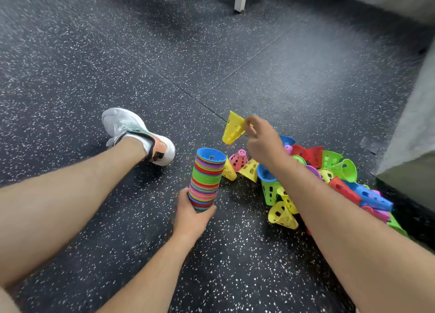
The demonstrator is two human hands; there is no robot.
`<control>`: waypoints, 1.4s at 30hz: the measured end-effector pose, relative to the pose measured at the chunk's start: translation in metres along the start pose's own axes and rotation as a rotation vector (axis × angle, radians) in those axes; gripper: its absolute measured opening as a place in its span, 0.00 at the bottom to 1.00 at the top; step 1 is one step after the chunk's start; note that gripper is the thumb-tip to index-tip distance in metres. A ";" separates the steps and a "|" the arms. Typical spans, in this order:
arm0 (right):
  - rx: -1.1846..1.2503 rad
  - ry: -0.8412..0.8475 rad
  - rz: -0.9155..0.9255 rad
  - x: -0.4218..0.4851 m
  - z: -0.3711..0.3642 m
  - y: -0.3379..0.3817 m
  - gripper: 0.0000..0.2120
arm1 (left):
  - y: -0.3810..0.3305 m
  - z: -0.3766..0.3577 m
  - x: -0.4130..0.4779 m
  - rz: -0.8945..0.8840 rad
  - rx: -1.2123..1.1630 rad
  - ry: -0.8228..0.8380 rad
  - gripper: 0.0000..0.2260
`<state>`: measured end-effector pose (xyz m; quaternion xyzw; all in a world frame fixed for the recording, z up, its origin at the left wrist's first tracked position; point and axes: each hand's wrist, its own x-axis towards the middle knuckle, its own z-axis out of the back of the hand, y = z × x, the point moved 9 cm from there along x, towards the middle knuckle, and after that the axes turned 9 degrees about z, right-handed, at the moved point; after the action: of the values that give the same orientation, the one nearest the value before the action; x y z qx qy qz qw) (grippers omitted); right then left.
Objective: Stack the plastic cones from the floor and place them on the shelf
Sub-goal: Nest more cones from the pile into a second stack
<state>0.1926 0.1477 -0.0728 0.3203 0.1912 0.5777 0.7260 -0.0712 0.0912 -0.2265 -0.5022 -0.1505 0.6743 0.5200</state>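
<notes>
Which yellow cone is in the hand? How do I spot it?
Find the tall rainbow stack that the left hand grips. Up and right of its blue top, the right hand pinches a yellow cone. Only it is up in the air, not lying in the pile.

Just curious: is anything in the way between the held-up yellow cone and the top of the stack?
Nothing visible. The right hand pinches the yellow cone in open air beside the blue top of the stack; the loose cones lie lower, to the right.
</notes>
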 end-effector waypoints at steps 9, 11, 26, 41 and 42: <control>-0.154 0.062 0.245 -0.044 -0.011 0.057 0.08 | -0.004 -0.002 -0.009 -0.054 -0.027 -0.019 0.32; -0.200 0.139 0.264 -0.053 -0.028 0.057 0.08 | -0.001 -0.001 -0.008 -0.048 -0.032 -0.029 0.32; -0.213 0.488 0.081 -0.083 -0.108 -0.003 0.19 | 0.018 0.003 -0.005 -0.001 -0.199 -0.033 0.30; -0.428 0.481 0.060 -0.098 -0.121 -0.038 0.15 | 0.017 0.002 -0.002 -0.042 -0.179 -0.008 0.30; -0.405 0.416 0.053 -0.097 -0.111 -0.037 0.15 | 0.017 0.002 -0.002 -0.043 -0.176 -0.003 0.30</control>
<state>0.1222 0.0772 -0.1876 0.0485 0.2086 0.6762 0.7049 -0.0824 0.0833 -0.2369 -0.5415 -0.2209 0.6478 0.4881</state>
